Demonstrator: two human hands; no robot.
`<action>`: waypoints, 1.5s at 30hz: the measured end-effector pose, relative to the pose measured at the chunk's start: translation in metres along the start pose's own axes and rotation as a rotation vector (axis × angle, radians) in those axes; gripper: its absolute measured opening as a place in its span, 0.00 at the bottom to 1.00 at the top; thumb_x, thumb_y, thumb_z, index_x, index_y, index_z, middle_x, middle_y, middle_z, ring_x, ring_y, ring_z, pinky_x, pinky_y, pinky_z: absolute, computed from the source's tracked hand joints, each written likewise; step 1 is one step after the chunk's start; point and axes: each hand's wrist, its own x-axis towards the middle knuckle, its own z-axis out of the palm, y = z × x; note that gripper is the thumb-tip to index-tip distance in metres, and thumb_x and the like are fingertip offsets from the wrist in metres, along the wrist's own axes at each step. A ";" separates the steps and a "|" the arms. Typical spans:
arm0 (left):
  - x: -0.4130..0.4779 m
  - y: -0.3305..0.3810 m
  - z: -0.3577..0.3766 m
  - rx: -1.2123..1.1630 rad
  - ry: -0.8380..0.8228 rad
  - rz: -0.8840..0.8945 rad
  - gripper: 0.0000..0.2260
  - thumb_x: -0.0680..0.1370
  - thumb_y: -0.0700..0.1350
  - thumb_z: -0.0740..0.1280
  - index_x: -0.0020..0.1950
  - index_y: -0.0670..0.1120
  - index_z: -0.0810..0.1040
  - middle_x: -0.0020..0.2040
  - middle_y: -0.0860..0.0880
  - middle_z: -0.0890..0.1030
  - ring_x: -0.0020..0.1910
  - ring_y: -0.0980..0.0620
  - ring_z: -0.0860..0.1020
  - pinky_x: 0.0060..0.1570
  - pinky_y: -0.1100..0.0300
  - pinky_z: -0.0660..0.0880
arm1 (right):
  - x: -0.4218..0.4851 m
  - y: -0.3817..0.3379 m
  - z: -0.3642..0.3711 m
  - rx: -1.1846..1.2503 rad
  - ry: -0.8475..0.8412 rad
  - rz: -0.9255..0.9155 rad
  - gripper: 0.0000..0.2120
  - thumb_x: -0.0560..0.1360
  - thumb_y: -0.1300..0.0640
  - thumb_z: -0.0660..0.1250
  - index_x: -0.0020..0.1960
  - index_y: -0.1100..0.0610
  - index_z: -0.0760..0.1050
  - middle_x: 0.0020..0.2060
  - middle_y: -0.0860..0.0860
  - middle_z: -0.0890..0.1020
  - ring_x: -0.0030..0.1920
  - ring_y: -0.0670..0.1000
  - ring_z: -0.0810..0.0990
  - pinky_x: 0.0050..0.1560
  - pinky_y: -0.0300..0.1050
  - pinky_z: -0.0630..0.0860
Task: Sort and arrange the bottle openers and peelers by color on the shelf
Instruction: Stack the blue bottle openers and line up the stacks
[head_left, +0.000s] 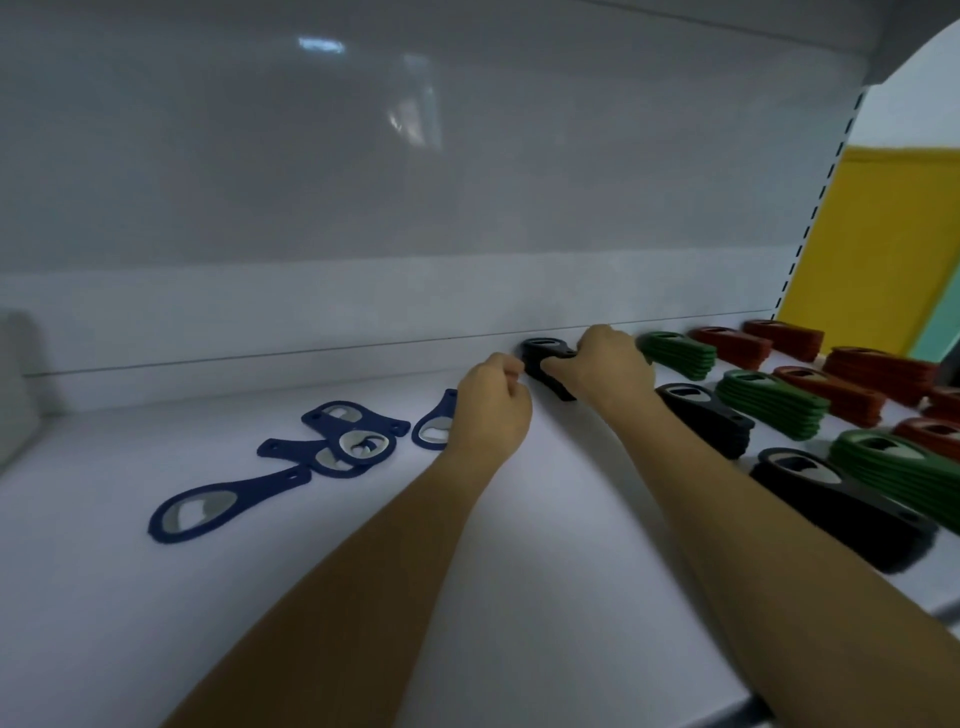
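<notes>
Loose blue bottle openers (332, 447) are lying scattered on the white shelf (545, 545) at left. The left hand (491, 410) is curling closed beside the black opener stack (545, 364) near the back wall; whether it grips anything cannot be told. The right hand (610, 366) is clasping that stack. Black stacks (711, 418), green stacks (769, 402) and red stacks (831, 392) are sitting in rows at right.

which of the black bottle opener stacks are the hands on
The black bottle opener stack at the back wall: left hand and right hand flank it. The middle black stack and front black stack lie untouched.
</notes>
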 end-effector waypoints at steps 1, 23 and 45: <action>0.000 0.000 0.000 0.003 0.003 0.002 0.14 0.78 0.34 0.57 0.63 0.38 0.73 0.59 0.43 0.77 0.56 0.48 0.75 0.48 0.70 0.66 | -0.002 0.000 0.001 -0.002 0.008 -0.019 0.15 0.71 0.52 0.66 0.34 0.57 0.63 0.42 0.56 0.74 0.39 0.56 0.72 0.29 0.40 0.61; -0.003 0.003 -0.003 -0.017 0.053 0.038 0.12 0.77 0.32 0.58 0.56 0.37 0.77 0.52 0.42 0.80 0.46 0.54 0.73 0.43 0.71 0.66 | -0.021 0.006 0.011 0.073 0.040 -0.147 0.30 0.73 0.56 0.67 0.70 0.60 0.57 0.61 0.60 0.72 0.59 0.61 0.73 0.49 0.51 0.72; 0.017 -0.009 -0.103 0.498 -0.077 0.032 0.15 0.79 0.37 0.56 0.65 0.41 0.71 0.64 0.43 0.74 0.62 0.47 0.72 0.57 0.64 0.65 | -0.061 -0.035 0.028 0.168 -0.231 -0.627 0.23 0.74 0.46 0.65 0.66 0.54 0.71 0.61 0.54 0.73 0.63 0.54 0.67 0.63 0.45 0.65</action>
